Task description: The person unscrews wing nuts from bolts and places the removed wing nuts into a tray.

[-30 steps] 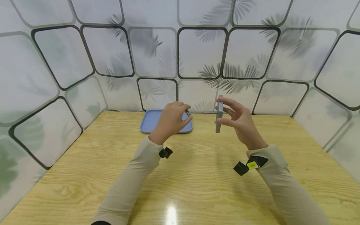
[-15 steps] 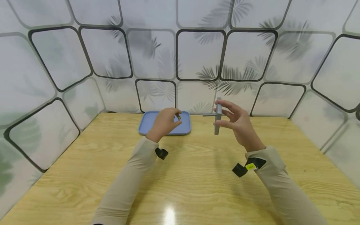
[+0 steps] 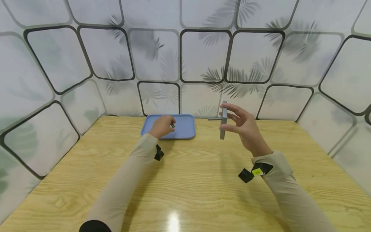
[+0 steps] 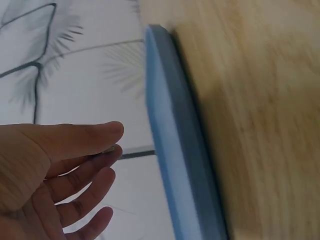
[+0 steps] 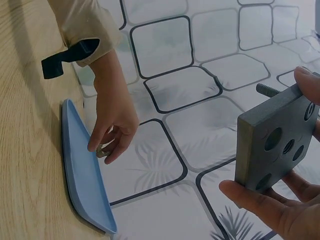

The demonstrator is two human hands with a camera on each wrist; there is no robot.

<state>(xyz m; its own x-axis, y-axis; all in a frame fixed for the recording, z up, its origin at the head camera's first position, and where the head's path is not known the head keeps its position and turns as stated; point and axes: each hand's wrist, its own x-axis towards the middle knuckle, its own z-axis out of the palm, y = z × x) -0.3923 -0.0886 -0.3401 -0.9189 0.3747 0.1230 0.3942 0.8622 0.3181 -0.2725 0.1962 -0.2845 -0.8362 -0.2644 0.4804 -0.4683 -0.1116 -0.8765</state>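
My left hand (image 3: pixel 161 127) is over the left part of a blue tray (image 3: pixel 185 128), pinching a small brass-coloured metal piece (image 5: pixel 102 151) between thumb and fingers. Its exact kind is too small to tell, and in the left wrist view the fingers mostly cover it. My right hand (image 3: pixel 247 130) holds a thick grey metal plate (image 5: pixel 270 137) upright in the air by its edges, thumb below and fingers above. Round holes run through the plate's face. From its other side sticks a threaded bolt (image 5: pixel 268 90), pointing left in the head view.
The tray lies near the back edge of a wood-grain table (image 3: pixel 197 174). Behind it and along the sides hangs a pale curtain (image 3: pixel 203 54) with dark rounded outlines and leaf shapes. Each wrist carries a black camera mount (image 3: pixel 246 175).
My left hand has moved left and down from beside the plate to over the tray, with the small metal piece still pinched. My right hand and the plate have stayed nearly in place.
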